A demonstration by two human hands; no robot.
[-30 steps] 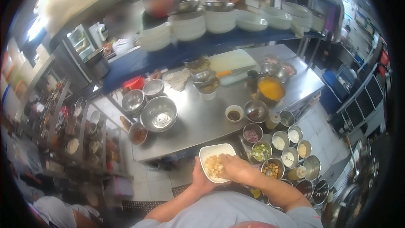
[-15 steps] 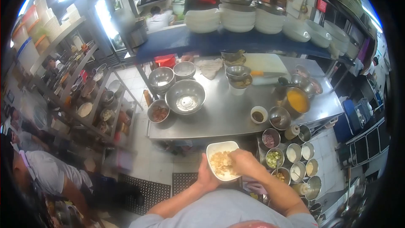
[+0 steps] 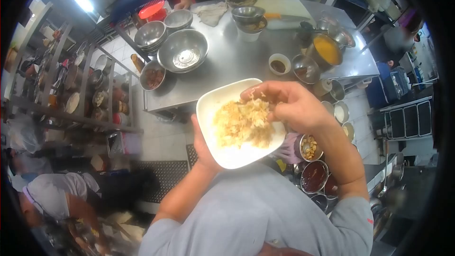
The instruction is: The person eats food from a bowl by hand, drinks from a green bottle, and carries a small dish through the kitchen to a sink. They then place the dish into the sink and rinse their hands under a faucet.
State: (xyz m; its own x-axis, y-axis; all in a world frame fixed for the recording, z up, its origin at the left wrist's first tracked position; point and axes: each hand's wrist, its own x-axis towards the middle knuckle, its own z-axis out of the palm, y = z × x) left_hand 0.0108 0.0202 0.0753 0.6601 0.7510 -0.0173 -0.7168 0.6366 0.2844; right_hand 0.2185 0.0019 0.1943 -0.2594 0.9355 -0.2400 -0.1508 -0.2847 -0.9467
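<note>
A white squarish bowl (image 3: 214, 149) is held up close to my chest, tilted a little. Pale yellow, crumbly food (image 3: 239, 124) lies in its middle. My left hand (image 3: 204, 148) grips the bowl by its left side, the fingers partly hidden beneath it. Over the bowl's right side, my right hand (image 3: 294, 106) has its fingers curled in a pinch at the food, with some crumbs stuck to them and a bit of the food between them.
Ahead is a steel table (image 3: 218, 66) with a large metal bowl (image 3: 183, 51), a meat bowl (image 3: 152, 78), a sauce cup (image 3: 279, 64) and a yellow-filled pot (image 3: 327, 50). Ingredient tins (image 3: 310, 148) stand at right. A co-worker (image 3: 61, 192) bends at lower left.
The bowl and both my hands are nearer the camera and larger in view. My right hand has lifted somewhat from the food. The view has tipped downward, so the table sits higher.
</note>
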